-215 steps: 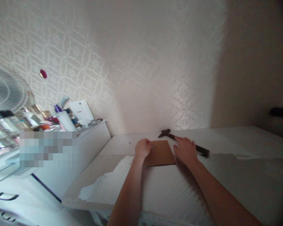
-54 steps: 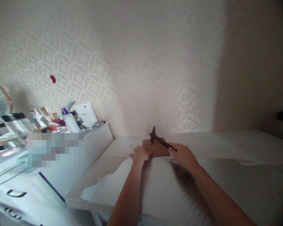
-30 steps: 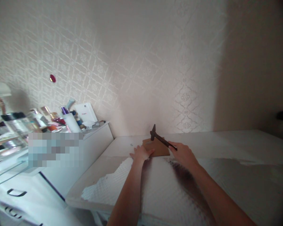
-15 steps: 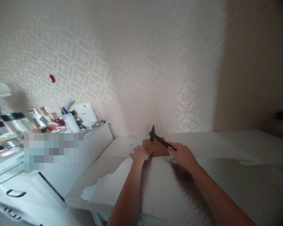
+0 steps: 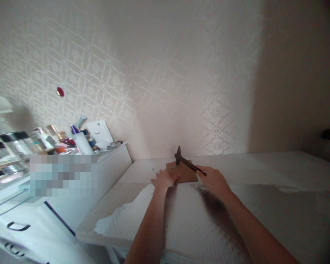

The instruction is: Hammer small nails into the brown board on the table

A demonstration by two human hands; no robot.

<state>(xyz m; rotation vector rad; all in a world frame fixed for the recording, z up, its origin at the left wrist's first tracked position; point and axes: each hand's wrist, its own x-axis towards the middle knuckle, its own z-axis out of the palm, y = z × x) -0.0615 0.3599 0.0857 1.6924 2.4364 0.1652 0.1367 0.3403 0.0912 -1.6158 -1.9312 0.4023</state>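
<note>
Both forearms are bare, no sleeves, watch or rings visible on the hands.

Bare table (image 5: 258,165) right of board (image 5: 185,175)

Brown board (image 5: 184,173) mid-frame, dark brown-black hammer (image 5: 187,163) over it. White table (image 5: 264,172) with white dimpled-texture sheet (image 5: 181,216) lower centre. Cream wallpaper (image 5: 143,73) with lattice-and-floret embossed pattern, small red dot (image 5: 60,91) upper left. White cabinet (image 5: 99,172) at left, white bottle (image 5: 81,143) on top.
</note>
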